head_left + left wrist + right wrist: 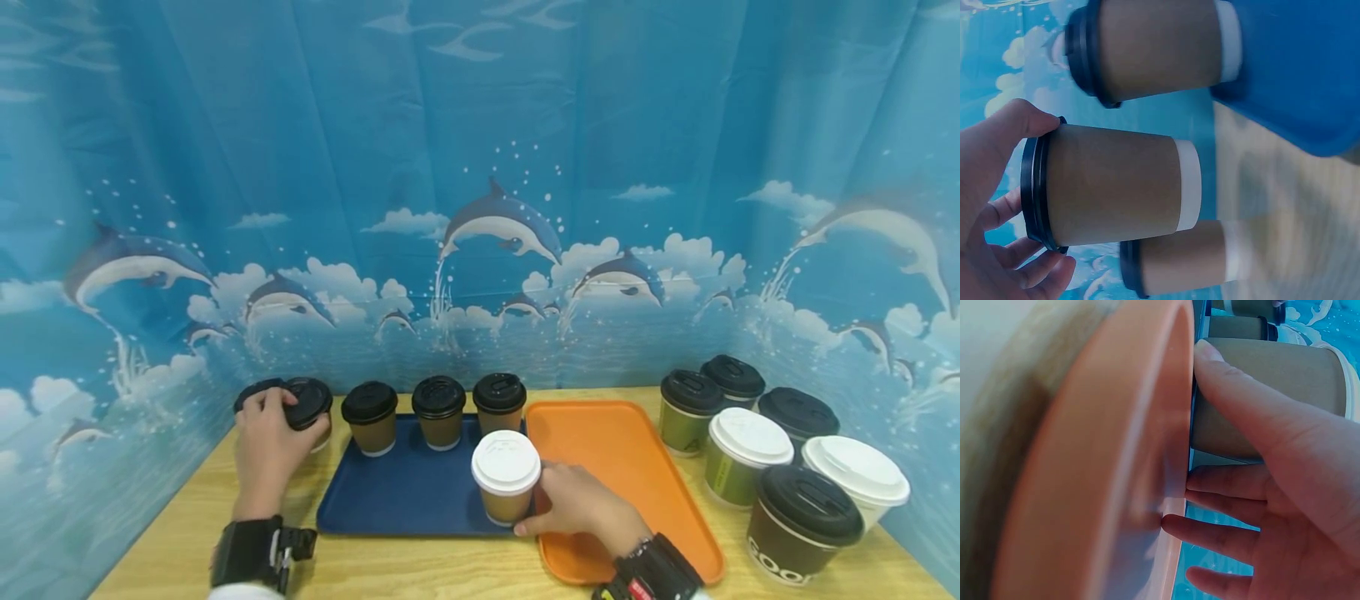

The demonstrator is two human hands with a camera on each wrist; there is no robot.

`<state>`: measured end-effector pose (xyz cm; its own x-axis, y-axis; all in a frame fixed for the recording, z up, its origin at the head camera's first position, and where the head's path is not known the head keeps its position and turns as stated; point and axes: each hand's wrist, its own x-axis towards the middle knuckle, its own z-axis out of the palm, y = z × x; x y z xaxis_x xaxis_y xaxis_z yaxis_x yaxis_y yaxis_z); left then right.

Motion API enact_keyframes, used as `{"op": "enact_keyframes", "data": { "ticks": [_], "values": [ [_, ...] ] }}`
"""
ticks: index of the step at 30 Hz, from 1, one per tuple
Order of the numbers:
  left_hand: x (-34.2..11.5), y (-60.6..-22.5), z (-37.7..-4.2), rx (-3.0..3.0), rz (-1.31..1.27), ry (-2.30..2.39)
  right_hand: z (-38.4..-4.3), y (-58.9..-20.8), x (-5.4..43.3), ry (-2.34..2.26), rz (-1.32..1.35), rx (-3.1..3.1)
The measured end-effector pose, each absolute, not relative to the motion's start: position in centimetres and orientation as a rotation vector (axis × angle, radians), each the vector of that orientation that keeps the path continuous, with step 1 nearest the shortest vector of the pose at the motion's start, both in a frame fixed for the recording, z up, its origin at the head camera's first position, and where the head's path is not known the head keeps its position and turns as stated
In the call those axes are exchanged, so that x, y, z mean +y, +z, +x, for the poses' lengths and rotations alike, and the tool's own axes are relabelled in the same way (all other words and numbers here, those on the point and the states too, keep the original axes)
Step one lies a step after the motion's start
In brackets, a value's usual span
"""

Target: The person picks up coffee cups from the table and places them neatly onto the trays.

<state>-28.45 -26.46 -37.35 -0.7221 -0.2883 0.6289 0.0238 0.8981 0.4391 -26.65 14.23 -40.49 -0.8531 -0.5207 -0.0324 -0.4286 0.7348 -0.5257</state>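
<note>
At the far left, my left hand (264, 437) grips a brown paper cup (1113, 184) by its black lid, the thumb on one side of the rim and the fingers on the other. Another black-lidded cup (1182, 259) stands right beside it, partly hidden by the hand in the head view. A white-lidded brown cup (506, 475) stands upright at the right front corner of the blue tray (420, 512). Against its lower side lies my right hand (581, 504), the thumb along the cup near the base and the other fingers extended and spread.
Three black-lidded cups (439, 410) line the blue tray's back. An orange tray (600, 433) adjoins it, under my right hand. Several larger cups with black or white lids, including a dark brown cup (798, 529), crowd the right side. A dolphin-print curtain (480, 275) hangs behind the table.
</note>
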Motion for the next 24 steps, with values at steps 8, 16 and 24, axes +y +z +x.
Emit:
{"op": "enact_keyframes", "data": {
  "ticks": [8,16,24],
  "values": [
    [-25.5,-35.4,-27.7,-2.298,0.112,-0.549,-26.5,-40.3,14.3,-0.774,-0.749,2.756],
    [-24.3,-33.6,-26.8,-2.239,0.054,-0.552,-26.5,-40.4,14.2,-0.794,-0.759,2.746],
    [-22.8,-31.8,-25.7,-2.252,0.033,-0.566,-26.5,-40.4,14.4,-0.82,-0.771,2.735]
  ]
}}
